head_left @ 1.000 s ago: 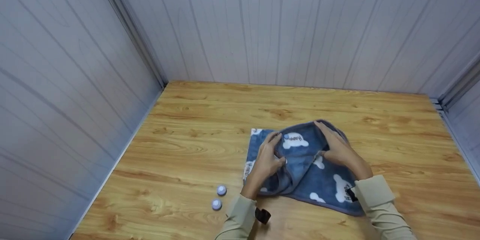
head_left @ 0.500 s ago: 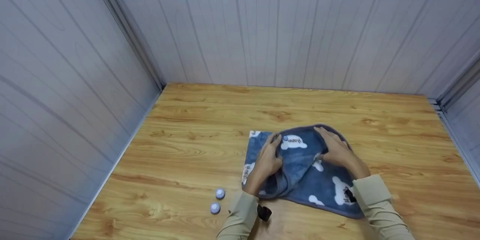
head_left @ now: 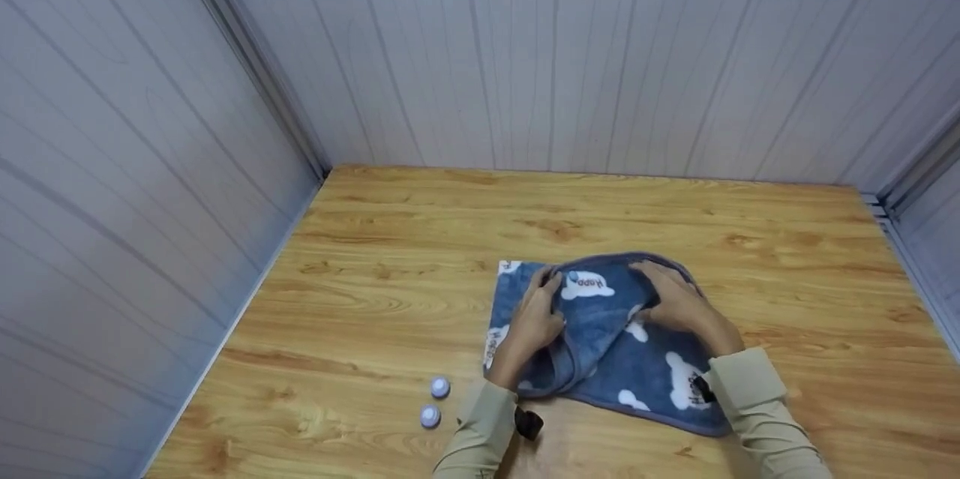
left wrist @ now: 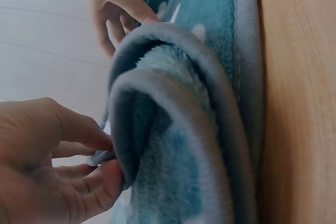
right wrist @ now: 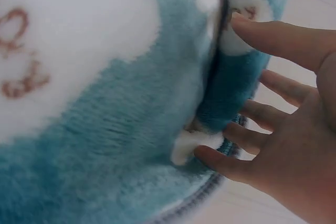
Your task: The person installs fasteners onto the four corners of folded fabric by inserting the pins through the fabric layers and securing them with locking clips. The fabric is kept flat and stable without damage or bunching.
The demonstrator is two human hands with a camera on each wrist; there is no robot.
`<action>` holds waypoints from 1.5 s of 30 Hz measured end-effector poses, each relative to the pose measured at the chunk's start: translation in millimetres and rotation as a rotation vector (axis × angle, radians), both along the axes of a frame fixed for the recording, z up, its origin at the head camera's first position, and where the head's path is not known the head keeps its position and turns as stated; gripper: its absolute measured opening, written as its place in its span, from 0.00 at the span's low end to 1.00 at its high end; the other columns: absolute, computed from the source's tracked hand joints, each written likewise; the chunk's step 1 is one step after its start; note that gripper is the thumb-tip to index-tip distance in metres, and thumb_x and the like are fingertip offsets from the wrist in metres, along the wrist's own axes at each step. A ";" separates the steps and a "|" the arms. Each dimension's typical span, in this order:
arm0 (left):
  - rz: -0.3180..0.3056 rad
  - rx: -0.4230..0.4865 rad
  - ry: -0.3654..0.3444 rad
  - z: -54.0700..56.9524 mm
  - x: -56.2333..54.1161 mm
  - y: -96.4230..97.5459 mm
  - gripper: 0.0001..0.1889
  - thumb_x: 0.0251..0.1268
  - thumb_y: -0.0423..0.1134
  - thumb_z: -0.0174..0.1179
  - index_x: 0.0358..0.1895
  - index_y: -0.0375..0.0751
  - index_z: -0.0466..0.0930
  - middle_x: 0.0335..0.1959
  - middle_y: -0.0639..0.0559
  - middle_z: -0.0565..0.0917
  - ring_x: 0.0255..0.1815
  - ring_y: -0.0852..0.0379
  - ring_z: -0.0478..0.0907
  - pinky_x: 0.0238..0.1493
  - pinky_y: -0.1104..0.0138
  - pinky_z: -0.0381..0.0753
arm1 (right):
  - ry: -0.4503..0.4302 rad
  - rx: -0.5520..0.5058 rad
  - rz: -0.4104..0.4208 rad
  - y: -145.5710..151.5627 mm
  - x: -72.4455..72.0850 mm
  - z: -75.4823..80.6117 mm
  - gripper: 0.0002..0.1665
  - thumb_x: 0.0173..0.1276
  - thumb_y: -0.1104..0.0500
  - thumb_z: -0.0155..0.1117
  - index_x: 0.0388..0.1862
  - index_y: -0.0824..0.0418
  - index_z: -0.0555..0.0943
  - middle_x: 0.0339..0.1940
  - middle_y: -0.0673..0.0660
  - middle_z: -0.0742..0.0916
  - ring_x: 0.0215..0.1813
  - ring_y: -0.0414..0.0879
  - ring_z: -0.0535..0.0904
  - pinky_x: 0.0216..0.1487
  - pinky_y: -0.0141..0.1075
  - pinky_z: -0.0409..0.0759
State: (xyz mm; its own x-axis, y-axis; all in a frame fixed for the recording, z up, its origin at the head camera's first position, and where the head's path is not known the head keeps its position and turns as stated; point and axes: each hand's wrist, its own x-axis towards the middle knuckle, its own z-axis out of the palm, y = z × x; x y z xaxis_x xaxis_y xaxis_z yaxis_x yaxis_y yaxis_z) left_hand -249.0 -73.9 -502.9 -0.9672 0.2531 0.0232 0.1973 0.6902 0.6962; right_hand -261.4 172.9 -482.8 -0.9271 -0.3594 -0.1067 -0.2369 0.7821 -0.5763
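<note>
A blue fleece blanket (head_left: 679, 359) with white bear shapes and a grey edging lies partly folded on the wooden table. Its upper layer bulges up between the two hands. At the left of this bulge, my left hand (head_left: 531, 321) pinches the edging between thumb and fingers; in the left wrist view the edging (left wrist: 178, 98) curls in loops beside that hand (left wrist: 58, 166). A small blue round thing (head_left: 574, 276) shows by its fingertips. My right hand (head_left: 679, 304) touches the raised fleece, and the right wrist view shows its fingers (right wrist: 249, 135) spread and fairly straight against the fold.
Two small round lavender pieces with pale tops, a farther one (head_left: 440, 387) and a nearer one (head_left: 430, 415), rest on the table (head_left: 360, 299) left of the left forearm. Pale panel walls (head_left: 517, 52) close off the back and sides.
The raised far edge of the blanket has sunk slightly toward me, and the right fingertips have come down with it. The left hand keeps its pinch, almost in place.
</note>
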 end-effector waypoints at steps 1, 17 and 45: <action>0.000 0.004 0.012 1.3 0.6 -0.1 0.35 0.51 0.22 0.53 0.68 0.37 0.65 0.70 0.44 0.61 0.64 0.46 0.66 0.45 0.62 0.74 | 0.001 -0.006 0.003 0.1 0.9 2.7 0.43 0.56 0.64 0.70 0.69 0.66 0.63 0.69 0.72 0.64 0.68 0.71 0.54 0.60 0.67 0.55; 0.023 0.128 0.223 20.0 15.8 1.9 0.24 0.52 0.20 0.56 0.54 0.40 0.80 0.60 0.43 0.71 0.59 0.48 0.71 0.44 0.62 0.75 | -0.053 -0.066 -0.036 3.4 11.9 27.9 0.37 0.61 0.71 0.61 0.69 0.67 0.63 0.66 0.73 0.67 0.66 0.69 0.60 0.59 0.61 0.64; -0.437 0.174 0.305 39.6 67.1 47.7 0.13 0.58 0.30 0.62 0.47 0.44 0.82 0.50 0.51 0.78 0.55 0.58 0.73 0.53 0.72 0.72 | 0.037 -0.066 -0.087 21.6 84.0 64.9 0.29 0.63 0.66 0.63 0.64 0.65 0.70 0.64 0.69 0.72 0.64 0.68 0.65 0.56 0.63 0.66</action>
